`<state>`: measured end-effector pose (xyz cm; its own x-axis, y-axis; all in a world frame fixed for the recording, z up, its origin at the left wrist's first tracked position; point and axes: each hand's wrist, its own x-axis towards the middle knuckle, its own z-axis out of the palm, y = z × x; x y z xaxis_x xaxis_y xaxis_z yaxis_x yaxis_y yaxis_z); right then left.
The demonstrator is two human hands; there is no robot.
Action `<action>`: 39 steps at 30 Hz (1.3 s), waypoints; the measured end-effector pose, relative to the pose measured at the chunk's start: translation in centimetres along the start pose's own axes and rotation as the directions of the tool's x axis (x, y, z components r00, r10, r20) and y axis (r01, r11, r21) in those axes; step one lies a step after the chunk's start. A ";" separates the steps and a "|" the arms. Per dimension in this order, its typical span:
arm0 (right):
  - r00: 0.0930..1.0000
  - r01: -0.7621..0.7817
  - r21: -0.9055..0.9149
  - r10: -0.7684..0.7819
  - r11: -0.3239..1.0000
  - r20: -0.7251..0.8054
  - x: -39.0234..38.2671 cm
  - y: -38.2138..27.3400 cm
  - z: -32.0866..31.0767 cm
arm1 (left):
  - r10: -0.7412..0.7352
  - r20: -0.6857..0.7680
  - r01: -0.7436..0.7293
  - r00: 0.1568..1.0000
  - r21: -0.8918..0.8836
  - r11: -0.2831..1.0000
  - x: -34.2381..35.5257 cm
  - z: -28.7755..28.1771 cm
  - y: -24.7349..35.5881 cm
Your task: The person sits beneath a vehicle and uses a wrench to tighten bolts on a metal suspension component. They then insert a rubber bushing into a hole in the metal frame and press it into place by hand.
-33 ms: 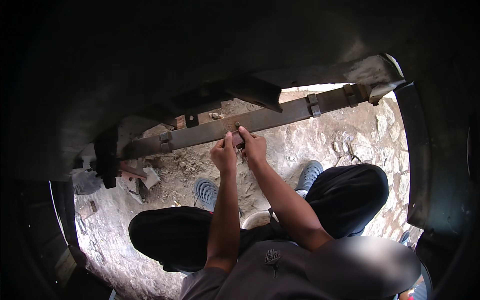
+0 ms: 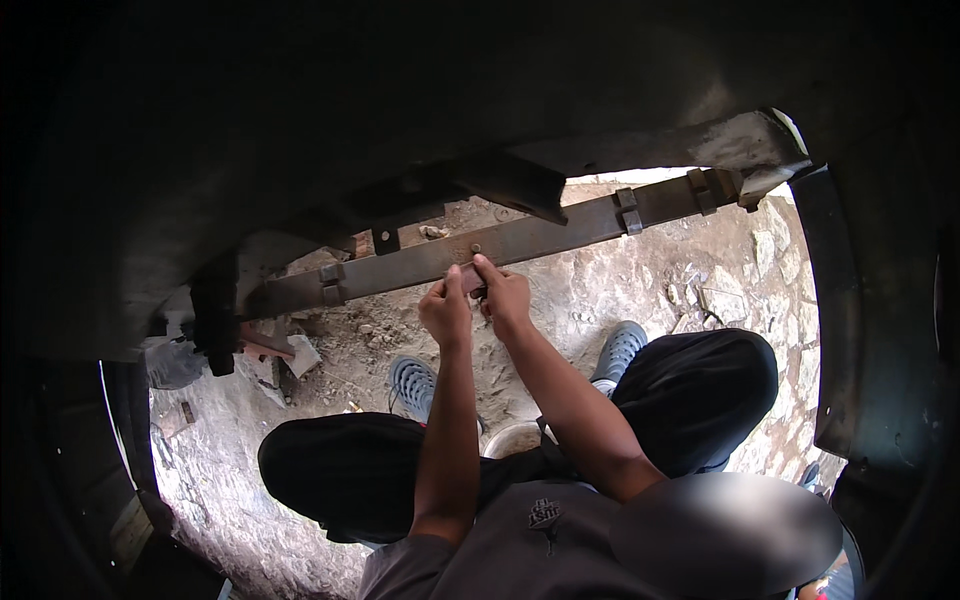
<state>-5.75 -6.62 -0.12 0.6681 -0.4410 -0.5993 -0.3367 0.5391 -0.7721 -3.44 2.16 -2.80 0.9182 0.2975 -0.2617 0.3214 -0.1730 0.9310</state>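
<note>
A long grey leaf spring (image 2: 560, 235) slants across the view, with a small round bolt head (image 2: 476, 247) near its middle. Just below that bolt, both my hands pinch a small reddish-brown flat piece (image 2: 470, 278) whose exact kind I cannot make out. My left hand (image 2: 446, 312) has its thumb laid along the left end of the piece. On the other end presses the thumb of my right hand (image 2: 507, 298), its fingers curled underneath. The piece lies at the near edge of the leaf spring; whether it touches the spring is unclear.
Metal clips (image 2: 628, 212) wrap the leaf spring on both sides. A dark bracket (image 2: 385, 238) and dark body panels (image 2: 830, 310) surround the opening. Below, rubble and stones (image 2: 722, 302) lie on rough ground between and around my shoes (image 2: 412, 388). A pale round container (image 2: 512, 440) sits between my legs.
Both hands and the piece have shifted very slightly to the left. The grip on the piece is the same.
</note>
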 end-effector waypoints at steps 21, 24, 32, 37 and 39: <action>0.990 -0.100 0.015 0.098 0.995 0.096 1.0 1.3 2.6 | -0.064 -0.025 0.060 0.998 -0.110 0.992 1.3 -2.1 0.7; 0.991 -0.097 0.005 0.097 0.995 0.088 1.0 0.5 1.9 | -0.023 -0.011 0.022 1.000 -0.055 0.998 1.3 -1.4 0.4; 0.996 -0.089 0.038 0.087 0.995 0.031 0.8 -0.1 1.3 | 0.034 0.003 -0.034 0.999 -0.006 0.999 1.5 -0.5 -0.2; 0.995 -0.062 -0.042 0.065 0.997 0.075 0.9 1.1 2.8 | 0.008 -0.078 -0.008 0.997 0.003 1.000 1.6 -1.9 0.1; 0.999 -0.037 -0.107 0.041 0.994 0.034 1.0 0.9 2.5 | -0.004 -0.042 0.004 0.999 -0.010 1.000 1.4 -1.7 -0.1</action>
<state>-3.71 -4.77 -0.88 0.6761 -0.3941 -0.6225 -0.4300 0.4750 -0.7678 -2.55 4.21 -2.81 0.9062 0.3375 -0.2548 0.3227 -0.1627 0.9324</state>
